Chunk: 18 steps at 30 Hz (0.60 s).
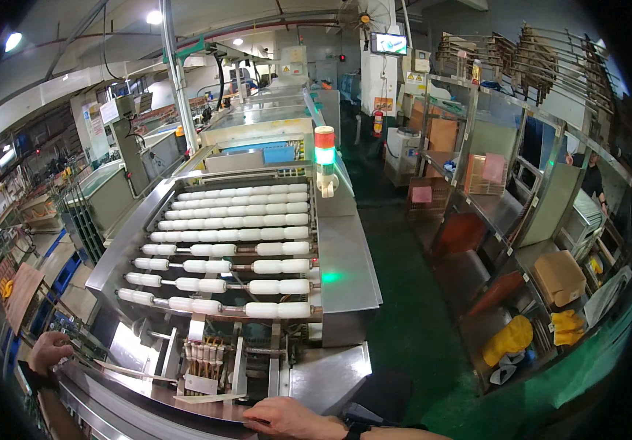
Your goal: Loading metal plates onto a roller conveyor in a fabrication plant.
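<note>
At the lower left my left hand (pixel 50 353) is closed with its fingers curled down at the far end of a long grey metal edge (pixel 122 411). What it grips, if anything, is hidden. My right hand (pixel 290 419) is at the bottom centre, fingers bent at the border of a reddish-brown, shiny strip (pixel 210 409). I cannot tell whether it holds the strip or rests on it. Just beyond my hands, a machine's front opening shows a block of small pale rollers (pixel 204 358). Behind it lie several rows of white rollers (pixel 235 221) in a steel frame.
A signal tower (pixel 325 158) glows green at the machine's right side. Past a steel side cover (pixel 349 268) runs a green floor aisle (pixel 404 315). Metal shelving (pixel 495 213) on the right holds panels, a cardboard box (pixel 559 279) and yellow gloves (pixel 508 341). Another person stands at far right.
</note>
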{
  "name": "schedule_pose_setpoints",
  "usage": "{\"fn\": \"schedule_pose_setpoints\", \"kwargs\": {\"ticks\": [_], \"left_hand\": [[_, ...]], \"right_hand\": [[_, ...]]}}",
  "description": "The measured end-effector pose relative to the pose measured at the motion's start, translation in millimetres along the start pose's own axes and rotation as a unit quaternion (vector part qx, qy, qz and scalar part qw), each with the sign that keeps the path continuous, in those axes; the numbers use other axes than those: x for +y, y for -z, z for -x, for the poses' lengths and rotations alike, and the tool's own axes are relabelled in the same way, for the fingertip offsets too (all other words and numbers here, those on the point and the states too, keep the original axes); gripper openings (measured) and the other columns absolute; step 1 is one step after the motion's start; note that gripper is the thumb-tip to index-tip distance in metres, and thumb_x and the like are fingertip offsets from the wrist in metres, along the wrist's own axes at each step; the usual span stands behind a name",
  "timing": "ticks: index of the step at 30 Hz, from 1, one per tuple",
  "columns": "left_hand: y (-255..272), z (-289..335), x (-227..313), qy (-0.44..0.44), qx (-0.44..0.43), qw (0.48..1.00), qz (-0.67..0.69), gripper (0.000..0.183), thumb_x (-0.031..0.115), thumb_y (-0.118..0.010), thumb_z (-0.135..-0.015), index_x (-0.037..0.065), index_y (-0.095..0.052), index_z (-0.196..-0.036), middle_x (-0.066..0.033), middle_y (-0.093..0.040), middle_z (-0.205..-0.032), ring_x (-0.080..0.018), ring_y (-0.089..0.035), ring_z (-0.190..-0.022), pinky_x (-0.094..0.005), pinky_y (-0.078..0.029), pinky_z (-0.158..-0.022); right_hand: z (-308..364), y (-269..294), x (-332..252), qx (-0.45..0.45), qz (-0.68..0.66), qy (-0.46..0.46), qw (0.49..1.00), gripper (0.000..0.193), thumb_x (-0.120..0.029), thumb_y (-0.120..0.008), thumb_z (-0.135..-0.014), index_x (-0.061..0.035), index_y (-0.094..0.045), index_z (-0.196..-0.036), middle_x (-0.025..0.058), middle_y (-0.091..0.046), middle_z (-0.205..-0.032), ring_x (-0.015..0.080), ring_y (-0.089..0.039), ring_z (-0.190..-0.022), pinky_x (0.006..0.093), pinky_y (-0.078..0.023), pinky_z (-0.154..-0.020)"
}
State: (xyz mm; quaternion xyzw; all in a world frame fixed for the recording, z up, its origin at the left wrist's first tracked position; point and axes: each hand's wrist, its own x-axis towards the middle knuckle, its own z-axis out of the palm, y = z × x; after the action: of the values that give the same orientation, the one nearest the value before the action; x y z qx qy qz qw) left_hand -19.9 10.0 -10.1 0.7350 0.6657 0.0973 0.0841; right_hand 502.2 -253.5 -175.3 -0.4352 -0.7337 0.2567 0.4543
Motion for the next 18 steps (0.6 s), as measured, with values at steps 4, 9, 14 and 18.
{"fn": "schedule_pose_setpoints", "kwargs": {"ticks": [4, 9, 14, 18], "left_hand": [[-5.3, -7.4, 0.9, 0.004, -0.003, 1.0, 0.031, 0.063, 0.038, -0.08, -0.064, -0.004, -0.074, -0.11, -0.017, -0.072, -0.086, -0.0265, -0.071, -0.08, -0.0376, -0.056, -0.073], [-7.8, -13.8, 7.0, -0.006, 0.001, 0.999, 0.034, 0.057, 0.031, -0.079, -0.068, -0.006, -0.073, -0.11, -0.0101, -0.067, -0.072, -0.0186, -0.066, -0.07, -0.0351, -0.051, -0.063], [-16.4, -32.7, -32.1, -0.023, -0.059, 0.993, 0.101, 0.05, 0.023, -0.076, -0.076, -0.006, -0.07, -0.116, -0.0045, -0.067, -0.077, -0.0118, -0.063, -0.07, -0.0298, -0.05, -0.063], [-8.6, -24.6, 29.2, 0.022, -0.093, 0.994, 0.054, 0.054, 0.021, -0.076, -0.085, -0.007, -0.064, -0.129, -0.0086, -0.073, -0.088, -0.0138, -0.069, -0.081, -0.0288, -0.055, -0.072]], "right_hand": [[-0.1, -2.2, 11.2, -0.049, 0.043, -0.028, 0.998, 0.018, -0.023, -0.071, -0.094, -0.0055, -0.072, -0.097, 0.0146, -0.07, -0.085, 0.036, -0.068, -0.079, 0.0446, -0.054, -0.07], [-0.8, 6.0, 16.3, -0.03, 0.075, 0.023, 0.996, 0.019, -0.026, -0.07, -0.096, -0.0081, -0.071, -0.102, 0.0129, -0.07, -0.088, 0.0351, -0.069, -0.083, 0.0438, -0.056, -0.071], [-7.4, 9.4, 25.6, -0.016, 0.083, 0.068, 0.994, 0.017, -0.021, -0.073, -0.089, -0.0074, -0.067, -0.098, 0.0128, -0.068, -0.086, 0.0338, -0.068, -0.082, 0.0438, -0.055, -0.07], [-2.8, 7.8, 23.8, -0.007, 0.079, 0.042, 0.996, 0.018, -0.016, -0.076, -0.087, -0.0061, -0.07, -0.101, 0.0117, -0.07, -0.088, 0.0324, -0.068, -0.081, 0.0415, -0.055, -0.07]]}}
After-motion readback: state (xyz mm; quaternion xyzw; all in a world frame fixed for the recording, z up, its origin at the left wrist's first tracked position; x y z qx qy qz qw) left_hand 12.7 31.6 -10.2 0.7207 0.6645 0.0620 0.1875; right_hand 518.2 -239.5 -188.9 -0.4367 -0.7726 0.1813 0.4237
